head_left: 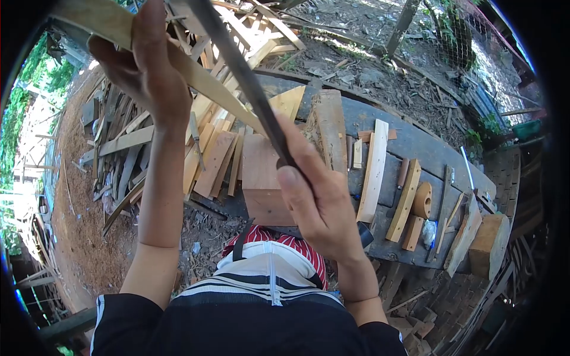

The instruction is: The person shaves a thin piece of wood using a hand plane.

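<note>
Left hand, grip closed on pale wood strip; right hand, grip wrapped around dark bar; desk below

Clock centred on wooden block. Way through at 7 o'clock, between left forearm and striped shorts. Obstructed: 10, stacked offcuts; 12, dark bar slanting above; 3–4, right hand. Beyond, at 3: narrow bench strip between pale slat and drilled bar.
</note>
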Motion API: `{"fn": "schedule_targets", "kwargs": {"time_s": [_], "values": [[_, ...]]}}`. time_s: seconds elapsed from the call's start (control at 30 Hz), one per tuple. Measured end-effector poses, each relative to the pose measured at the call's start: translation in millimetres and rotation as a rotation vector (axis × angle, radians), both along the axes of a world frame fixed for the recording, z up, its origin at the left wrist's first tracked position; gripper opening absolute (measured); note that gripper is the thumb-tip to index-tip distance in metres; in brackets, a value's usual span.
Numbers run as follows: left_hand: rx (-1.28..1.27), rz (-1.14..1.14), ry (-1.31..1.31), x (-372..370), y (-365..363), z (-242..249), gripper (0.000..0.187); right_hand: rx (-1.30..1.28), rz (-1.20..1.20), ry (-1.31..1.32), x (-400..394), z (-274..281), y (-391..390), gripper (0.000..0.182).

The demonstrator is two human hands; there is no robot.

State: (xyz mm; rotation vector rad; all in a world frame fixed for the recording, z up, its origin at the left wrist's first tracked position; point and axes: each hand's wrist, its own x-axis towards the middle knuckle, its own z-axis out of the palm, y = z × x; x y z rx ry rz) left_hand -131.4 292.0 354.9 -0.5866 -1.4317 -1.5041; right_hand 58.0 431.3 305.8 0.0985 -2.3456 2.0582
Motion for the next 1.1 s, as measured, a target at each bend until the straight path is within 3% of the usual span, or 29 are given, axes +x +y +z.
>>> {"fn": "schedule_targets", "kwargs": {"time_s": [0.07, 0.13, 0.23, 0.33, 0.37, 0.43, 0.53, 0.63, 0.73, 0.87, 0.93, 1.0, 1.03, 1.1], "values": [[0.062, -0.106, -0.086, 7.1, 2.6, 2.2, 0.045, 0.101, -0.118, 0.223, 0.8, 2.1, -1.3, 0.053], [0.112, -0.109, 0.008, -6.2, -6.5, -5.8, 0.042, 0.264, -0.085, 0.013, 3.0, -43.1, -2.6, 0.052], [0.124, -0.105, -0.09, 3.5, -11.7, -1.4, 0.036, 0.417, -0.07, -0.298, 10.3, -124.2, 6.8, 0.05], [0.085, -0.113, -0.088, 4.8, -12.8, -1.2, 0.036, 0.216, -0.066, -0.451, 19.2, -142.9, 14.8, 0.05], [0.116, -0.113, -0.059, 4.5, -7.3, -1.2, 0.036, 0.218, -0.062, -0.468, 23.8, -143.0, 15.8, 0.05], [0.121, -0.165, -0.083, 2.1, -3.4, 0.7, 0.035, 0.127, -0.065, -0.243, 13.6, -85.4, 10.7, 0.05], [0.141, -0.199, -0.082, -3.8, -0.9, 1.4, 0.034, 0.028, -0.026, -0.126, 7.7, -11.9, 10.6, 0.05], [0.177, -0.219, -0.148, -8.2, -9.4, -0.5, 0.032, 0.109, -0.028, -0.082, 5.1, -22.6, 5.8, 0.05], [0.099, -0.208, -0.036, -5.8, -14.3, -1.1, 0.032, 0.171, -0.013, -0.11, 1.4, -71.3, -3.3, 0.051], [0.192, -0.223, -0.084, -9.9, -15.1, 2.4, 0.035, 0.221, 0.104, -0.335, -8.5, -41.8, 9.2, 0.052], [0.127, -0.186, -0.098, -4.7, -9.8, 1.6, 0.036, 0.189, 0.072, -0.195, -6.9, -31.9, 10.9, 0.055], [0.142, -0.214, -0.078, -1.5, -7.6, -5.6, 0.037, -0.013, 0.054, -0.031, 3.6, 1.1, 11.5, 0.056], [0.164, -0.229, -0.057, 4.1, -0.6, -5.7, 0.037, 0.02, -0.01, 0.194, 4.9, 4.1, 10.7, 0.055], [0.078, -0.162, -0.068, 1.7, 0.0, 2.3, 0.036, 0.075, -0.031, 0.089, 5.4, -5.3, 8.9, 0.054]]}}
